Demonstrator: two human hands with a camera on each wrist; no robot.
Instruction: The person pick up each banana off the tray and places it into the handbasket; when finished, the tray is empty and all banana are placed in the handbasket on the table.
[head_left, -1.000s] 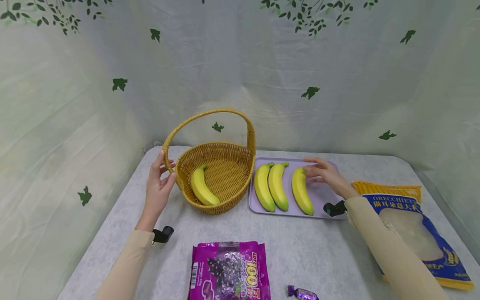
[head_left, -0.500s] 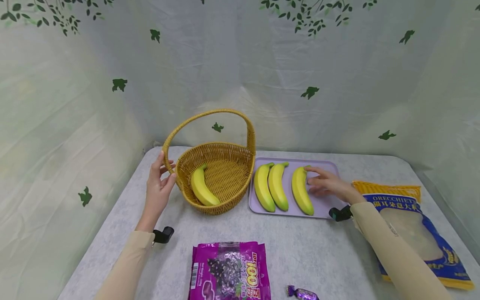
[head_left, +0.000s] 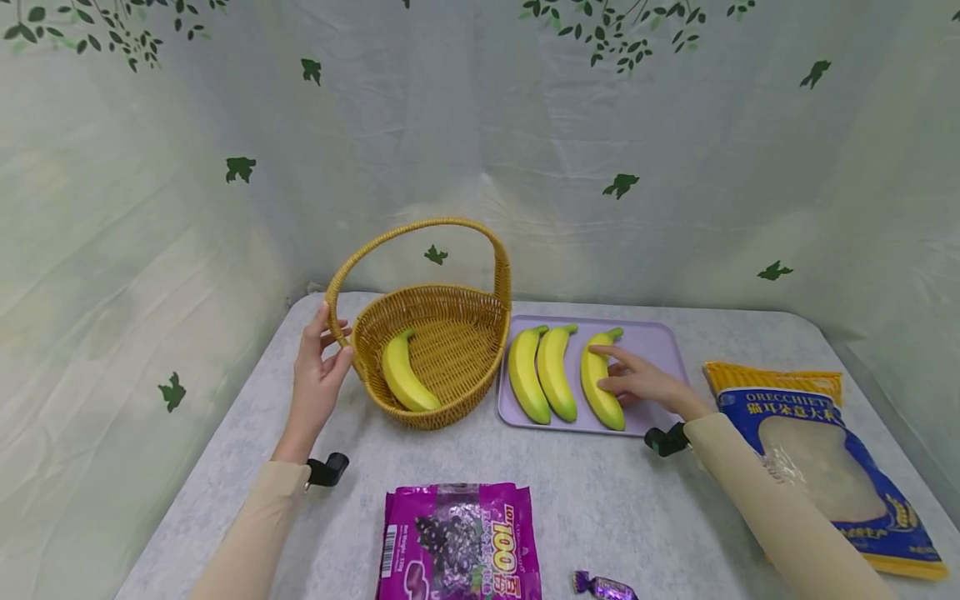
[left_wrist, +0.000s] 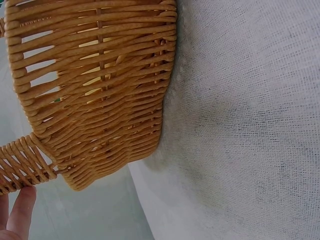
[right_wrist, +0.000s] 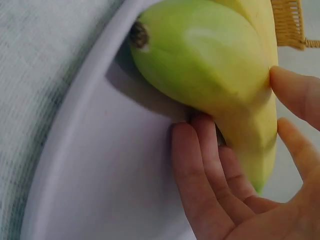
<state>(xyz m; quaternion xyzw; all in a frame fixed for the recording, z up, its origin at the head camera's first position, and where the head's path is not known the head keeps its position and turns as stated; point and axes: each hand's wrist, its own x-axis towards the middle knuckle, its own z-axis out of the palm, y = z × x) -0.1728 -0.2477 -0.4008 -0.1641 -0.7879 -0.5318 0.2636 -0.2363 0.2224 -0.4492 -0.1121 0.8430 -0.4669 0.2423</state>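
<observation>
A wicker basket point(head_left: 461, 354) with a tall arched handle stands on the table, one banana point(head_left: 405, 375) lying inside it. My left hand point(head_left: 318, 367) holds the lower left end of the basket's handle point(head_left: 339, 287) between thumb and fingers; in the left wrist view, fingertips point(left_wrist: 24, 205) press against the woven handle. On a lilac tray point(head_left: 663, 337) lie three bananas. My right hand point(head_left: 641, 385) grips the rightmost banana point(head_left: 592, 373) around its middle. Up close, thumb and index tip touch its upper side while the other fingers point(right_wrist: 192, 165) curl under its flank.
Two more bananas point(head_left: 528, 375) lie side by side on the tray's left half. A blue and yellow pasta bag point(head_left: 817, 450) lies at the right, partly behind my right sleeve. A purple candy bag point(head_left: 461, 542) and a wrapped candy point(head_left: 606, 586) lie at the front.
My right hand first drew back a little right from the rightmost banana's stem end, then came left and down onto its middle. That banana shifted slightly left. My left hand stayed at the handle.
</observation>
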